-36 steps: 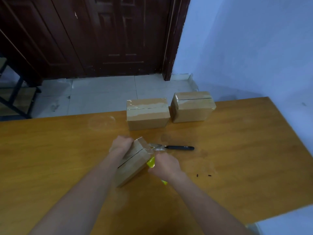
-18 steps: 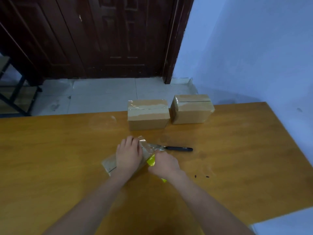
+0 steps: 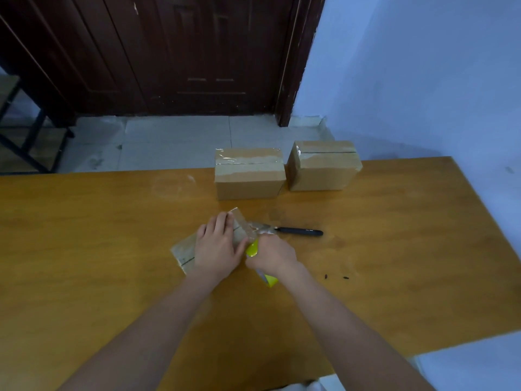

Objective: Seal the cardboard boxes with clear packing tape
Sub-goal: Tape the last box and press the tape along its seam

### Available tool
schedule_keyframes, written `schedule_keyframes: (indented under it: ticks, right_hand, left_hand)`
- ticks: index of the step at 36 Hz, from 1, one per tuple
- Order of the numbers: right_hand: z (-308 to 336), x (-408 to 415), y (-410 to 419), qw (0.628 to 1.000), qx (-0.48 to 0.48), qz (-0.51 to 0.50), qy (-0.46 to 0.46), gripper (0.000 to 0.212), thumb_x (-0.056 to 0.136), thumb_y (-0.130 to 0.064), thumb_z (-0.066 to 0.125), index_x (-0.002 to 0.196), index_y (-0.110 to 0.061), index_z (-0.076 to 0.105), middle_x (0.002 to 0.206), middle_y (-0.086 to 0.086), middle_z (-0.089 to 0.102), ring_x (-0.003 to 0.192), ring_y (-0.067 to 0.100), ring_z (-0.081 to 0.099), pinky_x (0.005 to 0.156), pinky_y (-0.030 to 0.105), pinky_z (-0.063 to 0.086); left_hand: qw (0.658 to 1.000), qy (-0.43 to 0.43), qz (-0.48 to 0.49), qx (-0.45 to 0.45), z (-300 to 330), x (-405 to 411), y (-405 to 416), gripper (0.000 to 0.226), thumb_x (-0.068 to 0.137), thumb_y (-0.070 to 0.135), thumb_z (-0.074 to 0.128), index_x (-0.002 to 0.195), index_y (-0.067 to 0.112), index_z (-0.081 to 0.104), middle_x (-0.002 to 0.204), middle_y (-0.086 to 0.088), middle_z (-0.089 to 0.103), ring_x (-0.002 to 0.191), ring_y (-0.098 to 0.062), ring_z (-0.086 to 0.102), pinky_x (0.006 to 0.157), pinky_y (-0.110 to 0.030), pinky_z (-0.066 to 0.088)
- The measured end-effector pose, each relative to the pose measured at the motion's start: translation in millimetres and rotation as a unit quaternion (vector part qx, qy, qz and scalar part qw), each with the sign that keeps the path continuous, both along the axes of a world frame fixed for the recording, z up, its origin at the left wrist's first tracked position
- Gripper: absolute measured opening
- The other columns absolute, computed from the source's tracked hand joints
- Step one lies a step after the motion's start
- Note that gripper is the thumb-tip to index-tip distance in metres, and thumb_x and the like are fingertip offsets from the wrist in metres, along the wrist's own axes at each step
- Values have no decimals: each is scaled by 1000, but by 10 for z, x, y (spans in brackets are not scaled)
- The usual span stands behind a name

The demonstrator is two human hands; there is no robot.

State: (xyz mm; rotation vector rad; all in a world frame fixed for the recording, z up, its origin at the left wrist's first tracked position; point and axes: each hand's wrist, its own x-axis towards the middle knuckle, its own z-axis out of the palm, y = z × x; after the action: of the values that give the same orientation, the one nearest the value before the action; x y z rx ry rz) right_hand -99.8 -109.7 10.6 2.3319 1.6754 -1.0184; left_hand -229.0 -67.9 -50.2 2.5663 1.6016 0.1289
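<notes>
**Pressing the box down, tape roll in my other fist**

My left hand (image 3: pixel 217 246) lies flat on top of the small cardboard box (image 3: pixel 186 251), fingers (image 3: pixel 221 224) stretched forward and close together, palm pressing down. My right hand (image 3: pixel 272 255) is curled around the yellow-cored tape roll (image 3: pixel 253 247), just beside the box's right end; a stretch of clear tape (image 3: pixel 248 228) runs from the roll over the box's far corner. The box sits at an angle on the wooden table (image 3: pixel 394 249). A black-handled knife (image 3: pixel 298 230) lies just past my right hand. Farther back, near the table's far edge, two taped boxes stand side by side: one on the left (image 3: pixel 248 176), one on the right (image 3: pixel 324 167).
</notes>
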Motion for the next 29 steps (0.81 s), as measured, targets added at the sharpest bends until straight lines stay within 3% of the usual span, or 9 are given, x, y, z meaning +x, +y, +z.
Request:
schedule_keyframes:
  ticks: [3,6,12,19,25,29]
  right_hand:
    - [17,5,25,1000,-15,8,0,25,81,-31,63,88,-12,48,89,2,53,79,22,53,63,29,41]
    - [16,11,28,1000,-20,18,-4,23,81,-31,62,90,-14,50,91,2,54,85,23,57,66,29,44]
    - [-146,16,-92,1000,-3,14,12,30,86,-29,59,111,-13,59,113,6,60,105,27,59,73,29,44]
    - [-336,-29,-57,999,12,-18,39,32,80,-28,63,109,-16,60,104,4,61,98,25,60,70,30,46]
    - [-516,-16,-48,999,-8,-18,44,28,81,-29,60,104,-14,62,97,6,59,92,25,61,68,29,47]
    - [-637,-27,-77,995,18,-57,80,52,73,-38,66,119,-19,52,105,1,60,93,24,62,68,31,50]
  left_hand:
    - [1000,7,-1,-6,9,2,1,74,87,59,32,125,1,58,121,-13,58,107,-32,58,86,-40,46]
    - [1000,14,-3,-12,4,-3,3,80,86,63,29,127,0,56,123,-13,57,110,-32,56,88,-41,45]
    - [999,34,-23,-11,-35,-18,-2,95,77,75,27,134,2,50,129,-11,53,117,-31,51,93,-43,41]
    - [999,33,-20,-3,-48,-14,4,94,76,72,27,137,3,47,133,-11,51,120,-31,49,96,-43,37]
    - [997,65,-28,-14,-19,-13,-14,96,81,72,43,148,6,25,147,-10,34,134,-30,32,108,-41,26]
    - [998,63,-15,-5,2,-7,-20,93,79,69,51,144,5,35,141,-10,43,129,-31,40,104,-42,33]
